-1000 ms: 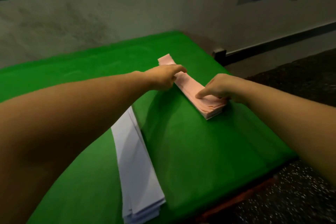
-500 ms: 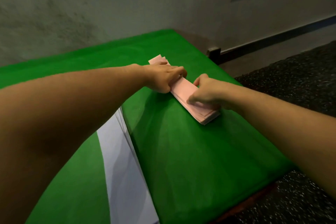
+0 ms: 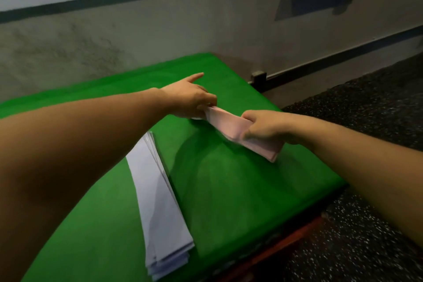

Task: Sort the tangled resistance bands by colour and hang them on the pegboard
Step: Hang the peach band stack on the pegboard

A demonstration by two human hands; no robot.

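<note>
forearms reach in from both lower corners over green cloth-covered table (image 3: 240,190). nearest: stack of flat pale lilac bands (image 3: 158,194), lying lengthwise near front edge, untouched. further in — right hand (image 3: 265,129) curled round near end of stack of flat pink bands (image 3: 231,128), fingers over top, thumb side hidden. pink stack tilted, near end off cloth. left hand (image 3: 190,98) pinches far end of same stack, index finger sticking straight out. beyond: grey wall, dark speckled floor at right.
</note>
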